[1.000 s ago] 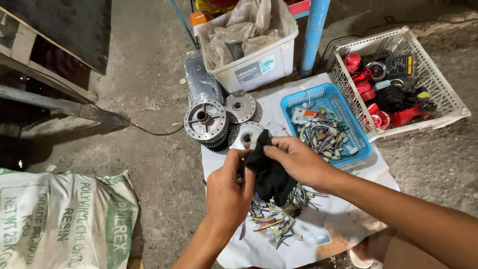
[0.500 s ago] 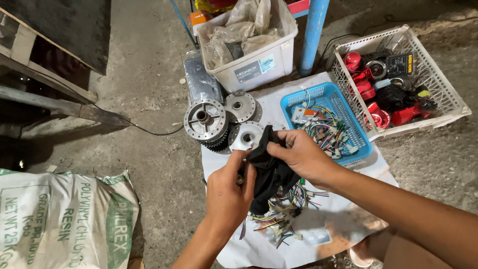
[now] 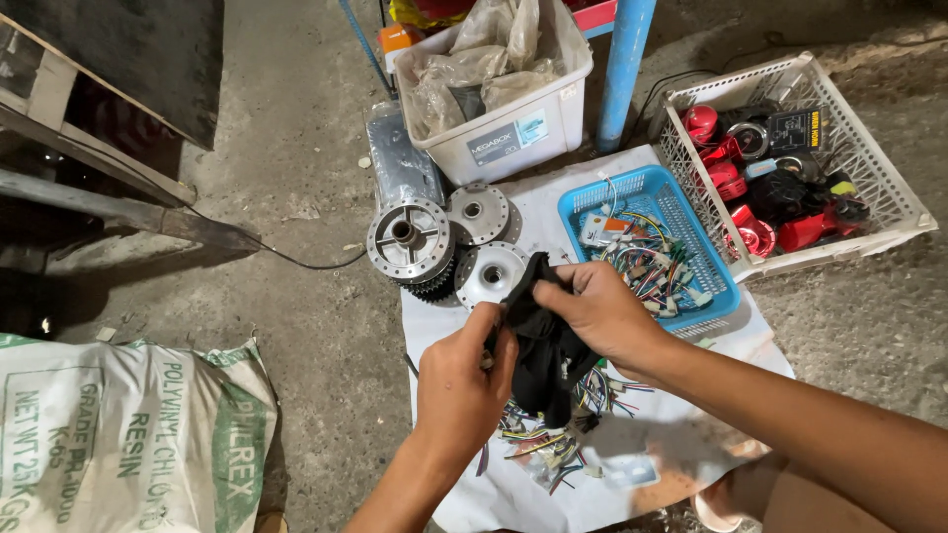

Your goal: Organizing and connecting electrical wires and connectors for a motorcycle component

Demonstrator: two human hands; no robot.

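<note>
Both hands were closed on a black wiring bundle (image 3: 546, 355) held above the white sheet (image 3: 681, 454) on the floor. The left hand (image 3: 462, 380) gripped its lower side; the right hand (image 3: 602, 311) pinched its top, near the blue basket (image 3: 583, 202) and the metal hub (image 3: 410, 240).

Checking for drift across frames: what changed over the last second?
Little. Both hands keep hold of the black sleeved wire bundle; the right hand slid slightly down toward the left hand, and the coloured wire ends hang a bit lower. The metal hubs, blue basket and white crate stayed put.
</note>
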